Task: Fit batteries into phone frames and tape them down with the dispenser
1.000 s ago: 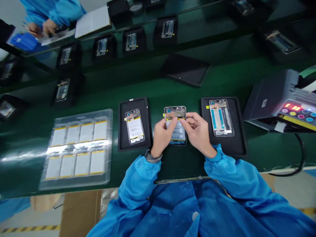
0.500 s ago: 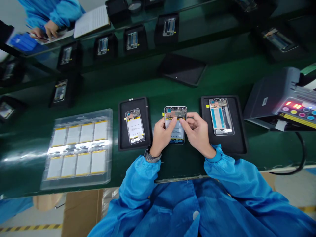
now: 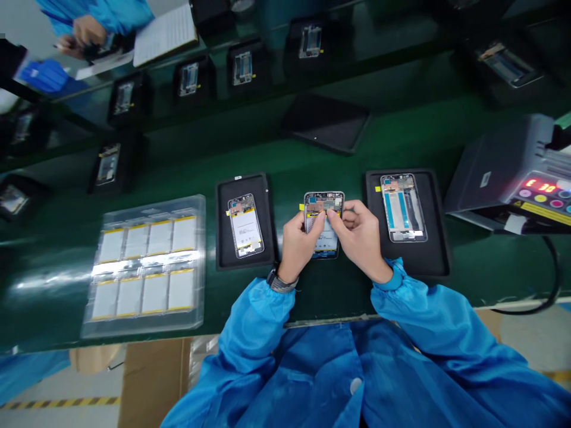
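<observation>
An opened smartphone [image 3: 326, 242] with a battery in its frame is held upright between my two hands, over the green table. My left hand [image 3: 300, 245] grips its left edge, the thumb lying on the battery's yellow-taped top end. From the right, my right hand [image 3: 359, 238] holds the other edge, its thumb close to the left one and the fingers curled behind. To the left, a phone with a white battery [image 3: 246, 229] lies in a black tray [image 3: 223, 258]. On the right, a phone without a battery [image 3: 404, 208] rests in another black tray [image 3: 430, 255].
A clear plastic tray [image 3: 199, 285] of several batteries lies at the left. A grey machine [image 3: 491, 172] with a red display stands at the right. Beyond are an empty black tray [image 3: 328, 122] and several trayed phones. A co-worker's hands [image 3: 87, 32] show at top left.
The view has shifted slightly. Both thumbs have slid a little towards the top end of the battery, and the phone stays in my hands. The co-worker's hands have moved.
</observation>
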Demonstrator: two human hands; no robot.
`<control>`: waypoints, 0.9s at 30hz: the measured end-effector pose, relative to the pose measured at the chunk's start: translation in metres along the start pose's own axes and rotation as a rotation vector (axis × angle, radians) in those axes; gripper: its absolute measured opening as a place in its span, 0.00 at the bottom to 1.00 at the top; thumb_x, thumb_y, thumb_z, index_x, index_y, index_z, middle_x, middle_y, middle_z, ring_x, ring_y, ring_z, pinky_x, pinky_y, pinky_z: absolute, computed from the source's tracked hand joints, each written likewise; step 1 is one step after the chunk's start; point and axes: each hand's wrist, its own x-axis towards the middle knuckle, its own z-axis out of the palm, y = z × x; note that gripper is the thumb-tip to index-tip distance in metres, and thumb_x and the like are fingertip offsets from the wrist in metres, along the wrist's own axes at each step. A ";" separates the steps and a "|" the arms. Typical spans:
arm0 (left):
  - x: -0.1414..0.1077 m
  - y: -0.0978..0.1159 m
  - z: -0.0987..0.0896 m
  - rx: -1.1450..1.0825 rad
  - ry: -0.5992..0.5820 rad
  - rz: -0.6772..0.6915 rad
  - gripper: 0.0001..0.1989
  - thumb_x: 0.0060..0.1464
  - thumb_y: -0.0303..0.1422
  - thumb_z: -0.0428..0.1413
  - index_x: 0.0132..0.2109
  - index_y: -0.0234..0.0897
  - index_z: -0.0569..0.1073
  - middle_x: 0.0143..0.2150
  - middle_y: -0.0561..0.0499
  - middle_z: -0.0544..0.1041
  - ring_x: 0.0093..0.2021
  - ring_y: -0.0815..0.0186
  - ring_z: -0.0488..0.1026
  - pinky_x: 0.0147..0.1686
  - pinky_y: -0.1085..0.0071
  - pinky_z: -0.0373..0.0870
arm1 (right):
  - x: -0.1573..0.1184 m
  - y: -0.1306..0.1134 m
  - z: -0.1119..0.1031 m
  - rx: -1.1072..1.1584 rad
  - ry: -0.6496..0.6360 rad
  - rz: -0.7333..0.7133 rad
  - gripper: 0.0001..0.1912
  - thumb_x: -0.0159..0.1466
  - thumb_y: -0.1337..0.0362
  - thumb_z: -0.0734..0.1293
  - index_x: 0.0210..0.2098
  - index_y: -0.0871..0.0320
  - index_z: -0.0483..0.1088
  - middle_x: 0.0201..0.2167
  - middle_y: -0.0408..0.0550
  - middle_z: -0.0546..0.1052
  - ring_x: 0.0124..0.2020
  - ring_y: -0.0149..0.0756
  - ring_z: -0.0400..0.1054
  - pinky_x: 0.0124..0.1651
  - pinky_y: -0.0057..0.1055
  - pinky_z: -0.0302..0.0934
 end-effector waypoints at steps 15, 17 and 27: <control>-0.001 0.003 0.000 -0.055 0.042 -0.030 0.14 0.59 0.42 0.61 0.37 0.34 0.78 0.29 0.52 0.75 0.29 0.69 0.67 0.30 0.74 0.64 | -0.002 0.004 -0.001 -0.057 -0.038 -0.056 0.15 0.68 0.51 0.70 0.41 0.55 0.68 0.22 0.37 0.68 0.21 0.29 0.61 0.24 0.27 0.56; -0.002 0.003 0.000 -0.069 0.037 -0.034 0.14 0.59 0.43 0.61 0.37 0.34 0.78 0.30 0.52 0.76 0.29 0.69 0.67 0.30 0.74 0.64 | -0.003 0.005 -0.002 -0.079 -0.033 -0.065 0.15 0.68 0.50 0.70 0.40 0.55 0.67 0.22 0.37 0.67 0.21 0.29 0.60 0.25 0.27 0.56; -0.001 0.003 0.000 -0.089 0.058 -0.038 0.16 0.59 0.44 0.62 0.35 0.34 0.78 0.29 0.51 0.76 0.28 0.69 0.67 0.29 0.73 0.65 | -0.004 0.005 -0.002 -0.041 -0.062 -0.053 0.16 0.70 0.47 0.67 0.40 0.55 0.67 0.22 0.38 0.68 0.22 0.29 0.60 0.24 0.27 0.54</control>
